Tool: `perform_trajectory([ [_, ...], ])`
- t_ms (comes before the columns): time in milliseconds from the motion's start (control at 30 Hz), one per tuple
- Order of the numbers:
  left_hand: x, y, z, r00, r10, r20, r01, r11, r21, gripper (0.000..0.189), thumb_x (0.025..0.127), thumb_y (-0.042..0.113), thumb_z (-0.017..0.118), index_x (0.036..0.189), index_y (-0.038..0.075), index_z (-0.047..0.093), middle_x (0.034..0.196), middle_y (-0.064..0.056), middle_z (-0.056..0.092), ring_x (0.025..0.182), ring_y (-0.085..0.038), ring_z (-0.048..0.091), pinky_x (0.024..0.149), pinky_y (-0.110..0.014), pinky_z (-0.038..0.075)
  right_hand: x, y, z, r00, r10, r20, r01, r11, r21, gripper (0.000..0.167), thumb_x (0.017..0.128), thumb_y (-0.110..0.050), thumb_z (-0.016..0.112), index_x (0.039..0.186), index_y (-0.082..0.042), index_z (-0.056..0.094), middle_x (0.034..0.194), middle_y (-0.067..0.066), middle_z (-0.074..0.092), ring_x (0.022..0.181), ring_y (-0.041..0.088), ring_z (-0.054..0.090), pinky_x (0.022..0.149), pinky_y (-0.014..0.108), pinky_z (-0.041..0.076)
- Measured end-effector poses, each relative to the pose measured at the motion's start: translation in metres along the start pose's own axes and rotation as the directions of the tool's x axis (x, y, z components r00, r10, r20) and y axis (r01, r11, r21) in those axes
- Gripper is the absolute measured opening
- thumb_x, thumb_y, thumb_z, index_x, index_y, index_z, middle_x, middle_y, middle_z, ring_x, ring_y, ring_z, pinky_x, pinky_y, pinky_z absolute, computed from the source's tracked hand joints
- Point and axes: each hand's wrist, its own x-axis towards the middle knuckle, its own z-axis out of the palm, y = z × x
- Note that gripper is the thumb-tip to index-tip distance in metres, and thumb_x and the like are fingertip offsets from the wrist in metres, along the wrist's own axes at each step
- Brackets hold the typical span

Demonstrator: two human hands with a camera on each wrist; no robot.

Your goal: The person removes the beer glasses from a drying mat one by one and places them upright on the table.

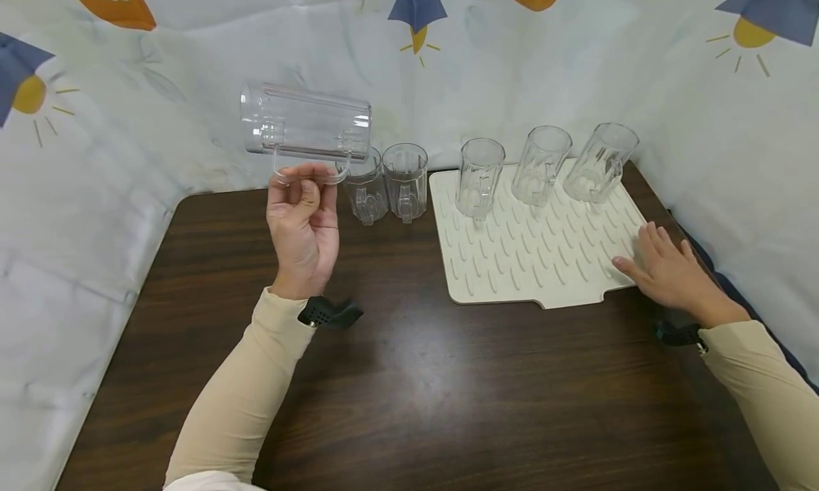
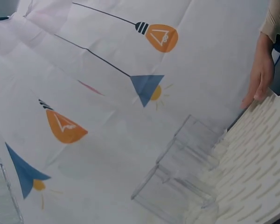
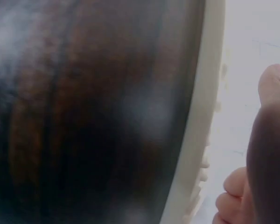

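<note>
My left hand (image 1: 302, 231) holds a clear mug (image 1: 306, 121) by its handle, fingers curled through and thumb bent over. The mug lies sideways in the air above the table's back edge, handle down. Part of a clear mug (image 2: 3, 193) shows at the lower left of the left wrist view. On the right, my right hand (image 1: 677, 274) rests at the right edge of a cream ridged drying mat (image 1: 525, 263), fingers extended. Three clear mugs stand upright along the mat's back: one at left (image 1: 480, 178), one in the middle (image 1: 541, 165) and one at right (image 1: 600, 163).
Two more clear mugs, one (image 1: 367, 192) partly behind the held mug and another (image 1: 405, 182) beside it, stand upright left of the mat. The dark wooden table (image 1: 409, 391) stretches forward. A printed white cloth (image 1: 192, 86) hangs behind and at both sides.
</note>
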Motion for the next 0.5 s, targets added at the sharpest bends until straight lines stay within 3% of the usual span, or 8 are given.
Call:
perform_trajectory([
  [233,0.01,0.017,-0.015,0.999,0.038,-0.011,-0.037,0.998,0.05,0.013,0.091,-0.012,0.063,0.098,-0.002,0.059,0.097,-0.017,0.07,0.092,-0.029,0.072,0.091,-0.033,0.064,0.002,0.002,0.007,0.999,0.008,0.051,-0.006,0.999,-0.038,0.097,0.108,-0.06,0.035,0.157,0.017,0.001,0.162,0.045,-0.006,0.153,0.062,0.0,0.117,0.085,0.002],
  [500,0.021,0.032,-0.031,0.998,0.065,-0.013,-0.063,0.992,0.109,0.011,0.091,-0.015,0.061,0.098,-0.006,0.061,0.094,-0.018,0.07,0.09,-0.03,0.072,0.089,-0.035,0.064,0.0,0.003,0.01,0.998,0.005,0.058,-0.001,0.998,-0.055,0.098,0.108,-0.059,0.039,0.157,0.018,0.002,0.162,0.046,-0.004,0.154,0.062,0.001,0.115,0.085,0.004],
])
